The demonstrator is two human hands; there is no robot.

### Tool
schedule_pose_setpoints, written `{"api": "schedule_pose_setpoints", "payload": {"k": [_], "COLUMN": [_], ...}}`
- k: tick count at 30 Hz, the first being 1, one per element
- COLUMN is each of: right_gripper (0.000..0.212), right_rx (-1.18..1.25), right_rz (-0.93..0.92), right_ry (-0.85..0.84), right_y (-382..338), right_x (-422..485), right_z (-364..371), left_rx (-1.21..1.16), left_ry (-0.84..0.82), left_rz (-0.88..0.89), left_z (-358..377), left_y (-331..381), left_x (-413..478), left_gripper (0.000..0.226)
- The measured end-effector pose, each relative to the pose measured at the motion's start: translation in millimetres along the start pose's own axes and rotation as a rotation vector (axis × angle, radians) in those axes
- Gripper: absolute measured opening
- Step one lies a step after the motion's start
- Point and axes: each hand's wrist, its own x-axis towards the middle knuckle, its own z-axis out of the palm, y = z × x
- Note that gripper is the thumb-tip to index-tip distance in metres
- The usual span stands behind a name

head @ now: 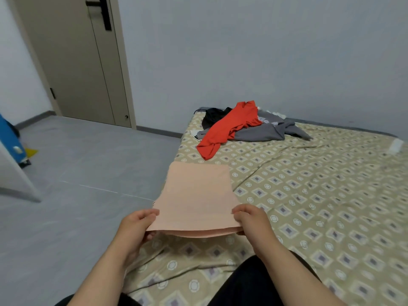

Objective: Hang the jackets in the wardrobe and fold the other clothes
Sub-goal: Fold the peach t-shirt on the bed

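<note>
Nearest me, my lap in dark trousers (254,286) fills the bottom edge, at the near corner of the bed (320,217), which has a tan sheet w/ a diamond print. Both forearms reach fwd. My left hand (135,226) pinches the near-left corner of the folded peach cloth (196,195), thumb on top, fingers curled under. My right hand (251,221) pinches the near-right corner the same way. So each grip is clamped on that one piece, one at either end of its near edge, and the cloth runs flat away from my grip toward the far end of the bed. The near edge is lifted off the sheet and shows at least two layers. Can't tell whether the far edge rests on the bed or hangs just above it. Its left side sticks out past the bed's edge, over the grey floor (77,173). Beyond the cloth, close but apart from it, is the tip of a crumpled red garment (229,129). That one lies across a grey garment (260,134), w/ a black garment (213,117) behind, to the left, all at the bed's far-left corner by the wall. Far right on the sheet sits a small white tag (396,145). Off left there's a blue object (8,138) low down, and at the back a beige door (72,58) w/ a dark handle.
</note>
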Motion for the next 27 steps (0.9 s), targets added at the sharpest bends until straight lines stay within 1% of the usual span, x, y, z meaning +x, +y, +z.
{"api": "schedule_pose_setpoints", "payload": {"k": [3, 5, 7, 9, 11, 12, 13, 14, 15, 17, 19, 20, 21, 22, 23, 24, 26, 27], "right_gripper": [0.026, 0.042, 0.055, 0.061, 0.056, 0.047, 0.036, 0.028, 0.026, 0.025, 0.017, 0.017, 0.022, 0.031, 0.036, 0.034, 0.032, 0.031], "right_rx": [0.138, 0.258, 0.346, 0.346, 0.261, 0.186, 0.116, 0.069, 0.040, -0.047, -0.182, -0.239, -0.277, -0.306, -0.319, -0.321, -0.266, -0.206], "right_rz": [0.004, -0.005, -0.033, -0.023, -0.009, -0.027, -0.051, -0.063, -0.065, -0.066, -0.088, -0.095, -0.097, -0.087, -0.073, -0.041, 0.074, 0.154], "right_ry": [-0.128, -0.252, -0.416, -0.567, -0.625, -0.600, -0.553, -0.487, -0.416, -0.271, -0.189, -0.168, -0.159, -0.155, -0.165, -0.183, -0.211, -0.211], "right_y": [-8.8, -9.4, -6.9, -7.2, -8.3, -8.7, -9.7, -10.4, -10.3, -7.5, -3.9, -2.0, -0.8, 2.2, 3.9, 7.1, 16.2, 20.6], "right_x": [-24.0, -42.7, -57.6, -68.6, -72.2, -72.3, -71.5, -69.3, -66.2, -55.4, -41.5, -33.7, -25.6, -14.7, -4.5, 6.2, 24.3, 31.4], "right_z": [-10.5, -23.0, -37.1, -47.1, -48.0, -45.4, -41.5, -37.0, -32.9, -26.6, -22.1, -19.1, -15.0, -10.8, -5.8, -0.1, 12.3, 17.9], "left_rx": [-0.220, -0.358, -0.442, -0.466, -0.496, -0.516, -0.512, -0.481, -0.423, -0.195, 0.054, 0.155, 0.234, 0.294, 0.330, 0.356, 0.422, 0.458], "left_ry": [-0.041, -0.076, -0.129, -0.178, -0.213, -0.223, -0.234, -0.239, -0.222, -0.184, -0.120, -0.072, -0.013, 0.055, 0.125, 0.176, 0.218, 0.221], "left_rz": [-0.023, -0.016, -0.014, -0.019, -0.025, -0.025, -0.021, -0.012, 0.001, 0.054, 0.144, 0.178, 0.199, 0.211, 0.215, 0.215, 0.202, 0.196], "left_z": [-14.4, -26.0, -34.6, -39.2, -43.2, -44.9, -46.9, -48.5, -47.8, -44.0, -40.3, -40.1, -39.7, -39.2, -38.2, -36.4, -29.6, -25.6], "left_y": [14.2, 25.8, 36.0, 43.3, 44.4, 42.8, 40.1, 36.6, 33.9, 28.6, 21.4, 16.4, 12.4, 8.2, 4.3, 1.3, -2.7, -6.5], "left_x": [-23.4, -39.6, -55.1, -68.8, -73.4, -72.7, -70.4, -66.2, -63.1, -58.2, -51.2, -45.7, -40.3, -34.0, -27.2, -20.4, -7.8, -0.5], "left_gripper": [0.015, 0.017, 0.022, 0.022, 0.014, 0.020, 0.033, 0.040, 0.039, 0.044, 0.031, 0.022, 0.015, 0.015, 0.021, 0.027, 0.039, 0.041]}}
